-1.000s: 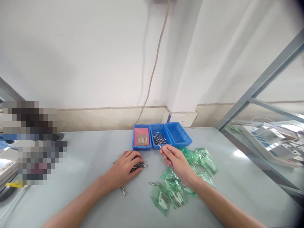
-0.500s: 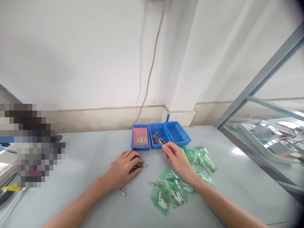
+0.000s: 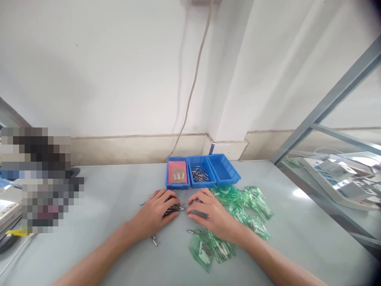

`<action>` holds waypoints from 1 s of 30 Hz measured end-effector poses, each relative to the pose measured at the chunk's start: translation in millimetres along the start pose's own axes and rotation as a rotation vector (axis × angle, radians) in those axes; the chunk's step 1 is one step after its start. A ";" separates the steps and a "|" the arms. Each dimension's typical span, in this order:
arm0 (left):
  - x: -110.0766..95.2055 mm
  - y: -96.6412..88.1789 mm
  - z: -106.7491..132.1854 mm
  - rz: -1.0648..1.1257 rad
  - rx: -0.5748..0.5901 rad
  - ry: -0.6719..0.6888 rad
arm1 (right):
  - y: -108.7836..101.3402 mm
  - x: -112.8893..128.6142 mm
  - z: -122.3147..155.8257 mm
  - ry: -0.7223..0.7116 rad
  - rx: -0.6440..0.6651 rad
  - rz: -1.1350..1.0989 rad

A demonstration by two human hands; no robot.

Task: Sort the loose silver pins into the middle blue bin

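Both hands are low over the pale grey counter (image 3: 119, 198), a little below the centre of the frame. The left hand (image 3: 157, 208) arches over a heap of metal pins (image 3: 173, 208), its fingers draped across them; from here I can't tell whether it grips any or merely covers them. The right hand (image 3: 210, 208) is just to the right of the heap, thumb and fingers bent and parted, with nothing that I can see between them.

Pins poke out on either side of the left hand, and a couple of stray pins (image 3: 155, 241) lie below it. Above the hands, in a row near the middle of the frame, stand a blue left bin (image 3: 177, 186) with a pink packet (image 3: 177, 167) in it, a middle bin (image 3: 204, 184) with more loose pins (image 3: 199, 174), and a right bin (image 3: 224, 172) set at a slight slant. Green bags (image 3: 223, 251) spread from below that one to the lower centre, partly hidden by the right arm (image 3: 258, 246).

I'd judge the step in hand to be picking pins from the heap. The next move seems to call for a fine fingertip pinch by the right hand, the left steadying the rest against rolling.
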State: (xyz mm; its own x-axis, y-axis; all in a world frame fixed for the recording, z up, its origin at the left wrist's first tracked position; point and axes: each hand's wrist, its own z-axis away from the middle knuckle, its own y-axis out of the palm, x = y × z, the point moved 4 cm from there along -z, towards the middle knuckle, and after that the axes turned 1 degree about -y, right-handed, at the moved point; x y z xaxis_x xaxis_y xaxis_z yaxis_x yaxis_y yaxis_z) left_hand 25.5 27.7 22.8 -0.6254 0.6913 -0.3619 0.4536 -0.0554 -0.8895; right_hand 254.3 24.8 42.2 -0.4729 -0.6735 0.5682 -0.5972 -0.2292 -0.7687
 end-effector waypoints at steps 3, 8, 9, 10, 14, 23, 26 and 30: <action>0.4 0.7 0.3 0.004 0.016 -0.005 | 7.3 1.8 2.5 -0.054 0.090 0.025; 1.3 1.5 0.8 0.008 0.018 -0.006 | 11.6 0.5 2.5 -0.091 0.117 0.090; 1.5 1.6 0.8 0.007 0.013 -0.006 | 11.6 0.4 2.1 -0.094 0.115 0.098; 1.7 1.6 0.7 0.006 0.009 -0.007 | 11.5 0.3 1.8 -0.095 0.116 0.105; 1.0 0.9 0.1 0.001 -0.005 0.001 | 11.4 0.1 2.0 -0.089 0.123 0.122; 1.4 2.2 0.4 0.000 -0.011 -0.002 | 11.7 -1.3 1.8 -0.082 0.113 0.121; 1.5 2.6 0.3 0.002 -0.006 -0.002 | 11.3 -1.3 0.5 -0.086 0.107 0.118; 1.2 1.2 -0.3 0.001 -0.021 0.004 | 9.6 -0.8 0.0 -0.095 0.083 0.111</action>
State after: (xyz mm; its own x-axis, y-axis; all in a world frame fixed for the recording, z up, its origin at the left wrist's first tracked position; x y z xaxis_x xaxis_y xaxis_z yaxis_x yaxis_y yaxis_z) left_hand 25.5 28.6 21.4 -0.6227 0.6940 -0.3615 0.4674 -0.0407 -0.8831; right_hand 248.9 23.2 34.3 -0.4673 -0.7600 0.4516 -0.4873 -0.2047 -0.8489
